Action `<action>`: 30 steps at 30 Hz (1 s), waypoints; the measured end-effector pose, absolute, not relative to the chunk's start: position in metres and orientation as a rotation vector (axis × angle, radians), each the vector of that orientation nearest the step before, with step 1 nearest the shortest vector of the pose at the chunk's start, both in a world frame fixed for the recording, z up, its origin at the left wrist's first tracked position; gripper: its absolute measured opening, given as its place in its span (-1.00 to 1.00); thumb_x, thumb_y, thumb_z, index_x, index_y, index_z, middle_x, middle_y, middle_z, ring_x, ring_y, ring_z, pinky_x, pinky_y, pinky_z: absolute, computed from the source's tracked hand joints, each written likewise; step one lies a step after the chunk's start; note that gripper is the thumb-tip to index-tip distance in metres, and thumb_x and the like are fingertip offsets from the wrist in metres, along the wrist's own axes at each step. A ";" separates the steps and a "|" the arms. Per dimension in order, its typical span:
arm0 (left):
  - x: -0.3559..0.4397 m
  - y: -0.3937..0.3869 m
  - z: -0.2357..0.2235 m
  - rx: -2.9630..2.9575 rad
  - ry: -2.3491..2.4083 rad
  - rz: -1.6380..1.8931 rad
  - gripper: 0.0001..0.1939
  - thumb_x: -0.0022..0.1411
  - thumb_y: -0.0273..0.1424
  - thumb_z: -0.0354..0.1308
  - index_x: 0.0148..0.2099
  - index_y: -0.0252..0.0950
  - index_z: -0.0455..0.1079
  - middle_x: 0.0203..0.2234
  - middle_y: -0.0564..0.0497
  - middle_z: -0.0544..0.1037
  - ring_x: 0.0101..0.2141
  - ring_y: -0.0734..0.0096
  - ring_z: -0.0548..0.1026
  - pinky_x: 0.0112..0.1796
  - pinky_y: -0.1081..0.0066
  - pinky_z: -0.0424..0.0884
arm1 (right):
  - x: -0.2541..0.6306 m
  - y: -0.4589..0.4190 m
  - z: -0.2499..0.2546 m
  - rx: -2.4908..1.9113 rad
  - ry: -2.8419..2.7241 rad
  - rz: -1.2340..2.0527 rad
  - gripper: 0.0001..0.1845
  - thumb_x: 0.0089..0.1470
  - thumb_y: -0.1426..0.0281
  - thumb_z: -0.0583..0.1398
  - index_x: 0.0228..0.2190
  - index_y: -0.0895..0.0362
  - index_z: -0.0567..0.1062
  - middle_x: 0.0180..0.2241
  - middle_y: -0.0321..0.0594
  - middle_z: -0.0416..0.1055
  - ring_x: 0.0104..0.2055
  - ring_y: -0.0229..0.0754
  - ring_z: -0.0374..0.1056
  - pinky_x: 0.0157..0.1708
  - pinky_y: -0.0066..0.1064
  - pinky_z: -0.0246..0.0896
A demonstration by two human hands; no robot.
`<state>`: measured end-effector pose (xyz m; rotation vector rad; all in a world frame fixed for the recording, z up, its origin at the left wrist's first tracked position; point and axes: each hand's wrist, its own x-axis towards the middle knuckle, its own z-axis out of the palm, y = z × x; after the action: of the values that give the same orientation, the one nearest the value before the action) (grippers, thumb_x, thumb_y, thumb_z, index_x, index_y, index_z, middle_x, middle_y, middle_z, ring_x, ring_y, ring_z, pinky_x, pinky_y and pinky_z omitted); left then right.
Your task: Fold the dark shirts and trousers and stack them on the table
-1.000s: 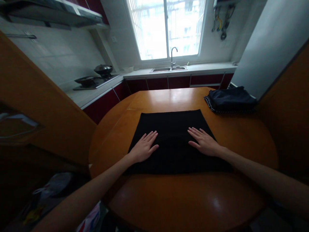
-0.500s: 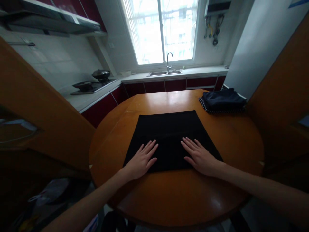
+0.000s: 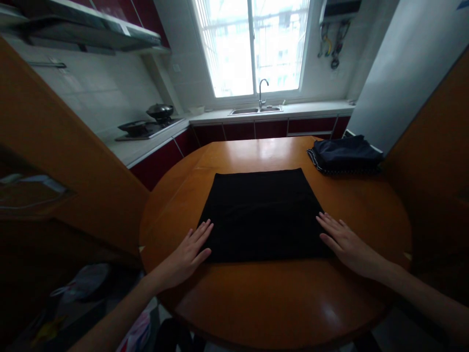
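A black cloth (image 3: 262,215), its exact kind not clear, lies flat in a neat four-sided shape on the round wooden table (image 3: 264,298). At its near left corner rests my left hand (image 3: 188,254), open, with the fingertips on the fabric's edge. My right hand (image 3: 348,244) is open too, palm down, its fingertips at the right edge of the cloth. Neither hand grips anything. Both palms hide small parts of the table and the cloth's near corners.
A stack of folded dark cloths (image 3: 344,154) sits at the table's back right. Behind the table run a counter with a sink (image 3: 256,111) and a stove (image 3: 150,129) carrying pans. Wooden door panels stand on both sides.
My hands have slid apart over the black cloth, the left one to its left edge and the right one to its right edge. The cloth keeps its shape; the view has shifted slightly.
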<state>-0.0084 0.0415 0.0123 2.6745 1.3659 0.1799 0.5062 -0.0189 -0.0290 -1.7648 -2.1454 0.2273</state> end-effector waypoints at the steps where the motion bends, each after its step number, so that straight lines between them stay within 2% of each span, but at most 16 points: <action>1: -0.008 0.049 0.017 2.646 1.377 0.232 -0.33 0.48 -0.08 -0.17 0.52 -0.09 -0.19 0.44 -0.07 0.03 0.39 0.12 0.08 0.32 0.02 0.10 | 0.508 -0.011 -0.025 -1.741 -2.112 0.213 -0.37 0.34 0.08 -0.06 0.30 0.07 0.31 0.37 -0.03 0.14 0.42 0.10 0.02 0.35 0.14 -0.02; 3: -0.005 0.073 0.025 2.579 1.415 0.370 -0.35 0.47 -0.08 -0.14 0.49 -0.16 -0.04 0.39 -0.12 0.17 0.34 0.13 0.20 0.29 0.08 0.17 | 0.509 0.015 -0.015 -1.676 -2.058 0.189 -0.45 0.32 0.16 0.00 0.19 0.12 0.44 0.28 0.04 0.28 0.33 0.11 0.19 0.31 0.07 0.09; 5: 0.003 0.107 0.030 2.521 1.424 0.482 -0.40 0.43 -0.08 -0.07 0.39 -0.23 0.20 0.24 -0.18 0.38 0.22 0.11 0.36 0.23 0.10 0.25 | 0.509 0.051 -0.005 -1.621 -2.030 0.197 -0.57 0.27 0.25 0.07 0.06 0.11 0.54 0.11 0.04 0.46 0.17 0.09 0.37 0.22 0.00 0.22; 7: 0.010 0.142 0.030 2.479 1.423 0.522 -0.50 0.37 -0.08 0.01 0.17 -0.26 0.42 0.03 -0.19 0.52 0.06 0.09 0.47 0.13 0.09 0.34 | 0.508 0.087 0.002 -1.617 -2.030 0.236 -0.65 0.21 0.32 0.12 -0.05 0.12 0.59 -0.03 0.00 0.53 0.04 0.04 0.45 0.12 -0.08 0.31; 9: 0.016 0.171 0.028 2.432 1.407 0.505 -0.58 0.30 -0.06 0.08 -0.05 -0.28 0.50 -0.17 -0.15 0.54 -0.11 0.13 0.51 0.00 0.13 0.41 | 0.507 0.116 0.006 -1.645 -2.055 0.312 -0.72 0.16 0.33 0.17 -0.16 0.13 0.61 -0.13 -0.03 0.55 -0.09 -0.02 0.48 0.00 -0.20 0.37; 12: 0.018 0.193 0.024 2.356 1.330 0.444 -0.64 0.27 -0.07 0.12 -0.21 -0.28 0.47 -0.32 -0.07 0.51 -0.29 0.24 0.48 -0.19 0.25 0.42 | 0.510 0.140 0.008 -1.699 -2.086 0.485 -0.75 0.10 0.23 0.22 -0.31 0.14 0.60 -0.31 -0.13 0.54 -0.30 -0.12 0.46 -0.24 -0.33 0.35; 16: 0.015 0.194 0.016 2.384 1.275 0.449 -0.68 0.27 -0.09 0.14 -0.27 -0.26 0.44 -0.32 -0.03 0.49 -0.27 0.27 0.44 -0.19 0.28 0.37 | 0.519 0.143 0.005 -1.606 -2.145 0.737 -0.66 0.07 0.09 0.24 -0.35 0.13 0.56 -0.46 -0.24 0.47 -0.41 -0.18 0.38 -0.41 -0.39 0.23; 21: 0.016 0.187 0.015 2.349 1.321 0.574 -0.68 0.30 -0.10 0.11 -0.31 -0.25 0.37 -0.34 0.00 0.44 -0.30 0.32 0.41 -0.21 0.31 0.35 | 0.523 0.139 0.004 -1.564 -2.118 0.731 -0.64 0.04 0.06 0.24 -0.46 0.12 0.53 -0.48 -0.23 0.47 -0.43 -0.18 0.35 -0.39 -0.37 0.21; 26: 0.019 0.183 0.016 2.295 1.376 0.729 -0.68 0.31 -0.08 0.09 -0.29 -0.24 0.35 -0.33 -0.01 0.43 -0.28 0.30 0.41 -0.20 0.30 0.36 | 0.520 0.136 0.006 -1.548 -2.039 0.531 -0.72 0.08 0.16 0.20 -0.42 0.11 0.54 -0.42 -0.19 0.50 -0.36 -0.13 0.39 -0.31 -0.32 0.25; 30: 0.019 0.187 0.009 2.309 1.420 0.671 -0.68 0.29 -0.08 0.11 -0.29 -0.24 0.38 -0.34 -0.02 0.45 -0.29 0.28 0.42 -0.20 0.27 0.39 | 0.521 0.135 0.001 -1.610 -2.094 0.521 -0.78 0.11 0.23 0.20 -0.42 0.11 0.53 -0.39 -0.17 0.51 -0.35 -0.12 0.41 -0.29 -0.31 0.28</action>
<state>0.0189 0.1869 0.0090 2.3090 1.4200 0.6715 0.5207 0.1352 0.0009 -1.6095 -2.0935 0.5208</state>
